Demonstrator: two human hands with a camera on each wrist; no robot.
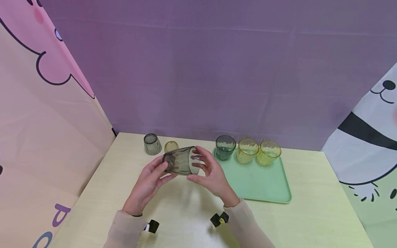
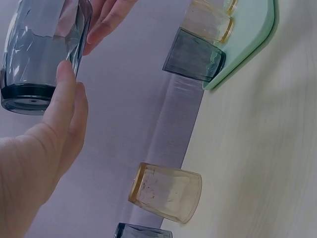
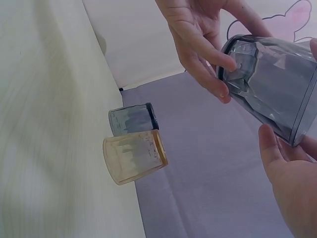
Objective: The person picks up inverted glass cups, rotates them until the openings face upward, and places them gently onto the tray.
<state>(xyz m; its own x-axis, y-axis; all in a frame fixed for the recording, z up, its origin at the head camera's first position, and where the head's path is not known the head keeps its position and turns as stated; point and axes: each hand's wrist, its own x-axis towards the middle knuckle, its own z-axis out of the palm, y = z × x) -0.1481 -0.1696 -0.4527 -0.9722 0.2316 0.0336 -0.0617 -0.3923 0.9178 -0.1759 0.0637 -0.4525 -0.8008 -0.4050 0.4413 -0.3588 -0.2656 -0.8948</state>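
Note:
A grey glass tumbler [image 1: 180, 162] is held tilted on its side above the table, rim to the right. My left hand [image 1: 150, 182] grips its base end, thumb on the near side. At the rim end, my right hand [image 1: 212, 172] pinches it, thumb below and fingers spread over the opening. In the left wrist view, the thick dark base of the tumbler [image 2: 39, 64] shows beside the left thumb. The right wrist view has both hands on the tumbler [image 3: 277, 84]. Behind the left hand, a grey glass [image 1: 152, 144] and a yellow glass [image 1: 171, 146] stand upside down on the table.
A green tray [image 1: 257, 186] lies right of the hands. Along its back edge stand a dark grey glass [image 1: 225, 148] and two yellow glasses, one in the middle [image 1: 247, 151] and one at the right [image 1: 268, 153], all upright. A purple cloth wall [image 1: 217, 75] rises behind the pale table [image 1: 310, 199].

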